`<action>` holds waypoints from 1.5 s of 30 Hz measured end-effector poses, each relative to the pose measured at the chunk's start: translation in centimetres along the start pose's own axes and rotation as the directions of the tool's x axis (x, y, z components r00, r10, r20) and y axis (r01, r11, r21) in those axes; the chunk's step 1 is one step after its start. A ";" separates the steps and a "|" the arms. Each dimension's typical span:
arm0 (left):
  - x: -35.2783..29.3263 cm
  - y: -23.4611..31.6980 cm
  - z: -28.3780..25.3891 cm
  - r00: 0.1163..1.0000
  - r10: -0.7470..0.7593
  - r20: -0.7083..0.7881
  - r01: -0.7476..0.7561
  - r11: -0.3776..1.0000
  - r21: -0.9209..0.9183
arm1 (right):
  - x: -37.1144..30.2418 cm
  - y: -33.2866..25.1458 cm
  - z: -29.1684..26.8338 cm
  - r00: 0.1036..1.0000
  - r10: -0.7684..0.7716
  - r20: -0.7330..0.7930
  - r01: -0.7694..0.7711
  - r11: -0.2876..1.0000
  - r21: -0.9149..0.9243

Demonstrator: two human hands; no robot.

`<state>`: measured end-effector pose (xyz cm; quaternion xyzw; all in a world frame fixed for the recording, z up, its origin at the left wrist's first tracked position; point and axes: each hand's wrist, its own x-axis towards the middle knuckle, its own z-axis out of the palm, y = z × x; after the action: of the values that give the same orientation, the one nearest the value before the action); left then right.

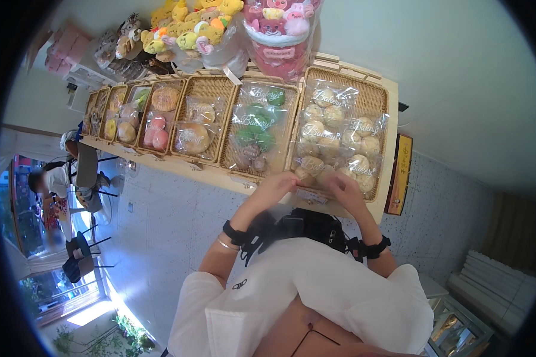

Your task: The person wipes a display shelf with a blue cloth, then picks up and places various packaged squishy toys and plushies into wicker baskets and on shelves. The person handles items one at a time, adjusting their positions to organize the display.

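A clear bag of round pale buns [311, 167] lies at the near left of the rightmost wicker basket [372, 89]. My left hand [279, 185] pinches the bag's near left edge. Curled at its near right side, my right hand [345, 190] has its fingers closed on the plastic; the fingertips are partly hidden. Other clear bags of similar buns [363, 134] lie in the same basket, beside and beyond this one. Left of it, another basket holds bagged green buns [259, 122] with some brownish ones nearer me.
More wicker baskets of bagged bread [193, 138] line the wooden table [220, 179] leftward. Plush toys [190, 27] and a pink plush bucket [277, 44] stand behind. A yellow box [401, 172] is at the table's right end. Chairs [86, 166] and seated people are far left.
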<state>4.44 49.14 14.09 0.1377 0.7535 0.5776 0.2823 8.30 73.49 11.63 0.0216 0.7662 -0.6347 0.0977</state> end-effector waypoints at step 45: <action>25.1 4.0 -23.3 0.685 -0.066 -0.725 -0.236 0.922 -0.306 | 30.6 -12.1 1.1 0.886 0.035 -0.463 -0.049 0.999 -0.019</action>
<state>-29.84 45.26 15.22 -0.1221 0.6707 0.7303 -0.0443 -23.50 67.24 17.72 0.1870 0.7763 -0.5975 -0.0735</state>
